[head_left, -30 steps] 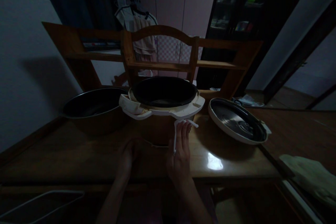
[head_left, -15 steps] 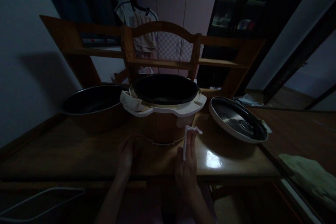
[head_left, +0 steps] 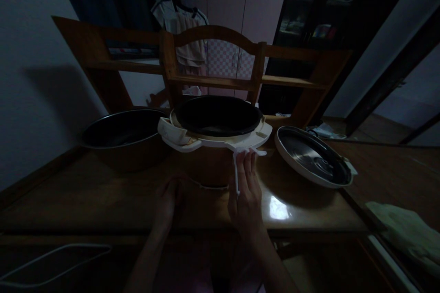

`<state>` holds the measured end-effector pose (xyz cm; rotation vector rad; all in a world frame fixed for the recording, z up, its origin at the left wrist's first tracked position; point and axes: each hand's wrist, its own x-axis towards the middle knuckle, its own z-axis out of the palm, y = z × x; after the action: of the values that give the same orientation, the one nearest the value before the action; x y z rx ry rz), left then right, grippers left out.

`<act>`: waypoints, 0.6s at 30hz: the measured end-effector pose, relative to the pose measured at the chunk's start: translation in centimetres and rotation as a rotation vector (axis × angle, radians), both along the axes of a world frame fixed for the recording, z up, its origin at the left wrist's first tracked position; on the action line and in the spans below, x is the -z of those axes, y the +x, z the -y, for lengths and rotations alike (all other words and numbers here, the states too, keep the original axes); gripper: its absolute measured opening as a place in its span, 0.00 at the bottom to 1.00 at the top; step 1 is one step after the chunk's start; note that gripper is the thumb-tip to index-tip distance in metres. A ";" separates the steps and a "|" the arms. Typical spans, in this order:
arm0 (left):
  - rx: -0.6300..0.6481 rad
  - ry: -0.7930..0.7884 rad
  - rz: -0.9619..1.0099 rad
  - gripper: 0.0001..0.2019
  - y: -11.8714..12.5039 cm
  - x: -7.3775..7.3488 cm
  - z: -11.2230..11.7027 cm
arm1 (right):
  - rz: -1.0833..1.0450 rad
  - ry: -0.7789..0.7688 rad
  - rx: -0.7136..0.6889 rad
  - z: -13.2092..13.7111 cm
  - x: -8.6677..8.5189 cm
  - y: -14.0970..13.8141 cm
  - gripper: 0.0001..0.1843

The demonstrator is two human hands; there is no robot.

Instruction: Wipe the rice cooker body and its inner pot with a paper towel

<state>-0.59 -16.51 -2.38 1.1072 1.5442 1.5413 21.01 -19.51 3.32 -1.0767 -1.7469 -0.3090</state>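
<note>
A rice cooker body (head_left: 202,165) with a white rim stands on the wooden desk, its round dark opening facing up. My right hand (head_left: 248,197) presses a thin white tissue (head_left: 240,152) against the cooker's front right side, just under the rim. Its fingers point upward with the tissue beneath them. My left hand (head_left: 168,203) rests on the desk by the cooker's lower left front. The fingers of that hand look curled, but dimness hides whether anything is in them. The detached lid (head_left: 304,155) lies to the right, its metal inner face up.
A dark inner pot (head_left: 127,142) stands left of the cooker. Behind everything runs a wooden shelf frame (head_left: 213,83) along the desk's back. A pale cloth (head_left: 405,231) lies at the lower right, and a white wire loop (head_left: 55,252) shows below the desk's left front edge (head_left: 85,234).
My right hand has moved up the cooker's front with the tissue, from the lower side to just below the rim. My left hand has stayed nearly still.
</note>
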 end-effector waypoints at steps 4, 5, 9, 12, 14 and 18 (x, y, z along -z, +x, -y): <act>-0.012 -0.053 0.021 0.12 -0.1 -0.2 0.0 | 0.034 -0.019 0.021 0.2 0.5 0.2 0.38; -0.017 -0.063 0.024 0.12 -0.1 -0.3 0.0 | 0.037 -0.024 0.024 0.3 0.5 0.2 0.38; 0.011 -0.084 0.033 0.14 -0.1 -0.3 0.0 | 0.039 -0.025 0.023 0.5 0.4 0.2 0.38; 0.003 -0.072 0.003 0.14 -0.3 0.0 -0.2 | 0.048 -0.047 0.010 0.6 0.4 0.3 0.38; -0.006 -0.055 -0.009 0.13 -0.4 0.1 -0.2 | 0.050 -0.061 0.005 0.6 0.6 0.4 0.38; -0.039 -0.060 0.022 0.13 -0.3 0.0 -0.2 | 0.046 -0.065 0.004 0.9 0.8 0.5 0.40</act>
<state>-0.93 -16.32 -2.40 1.0292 1.5952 1.5181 21.51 -20.41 2.55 -1.1278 -1.8071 -0.2828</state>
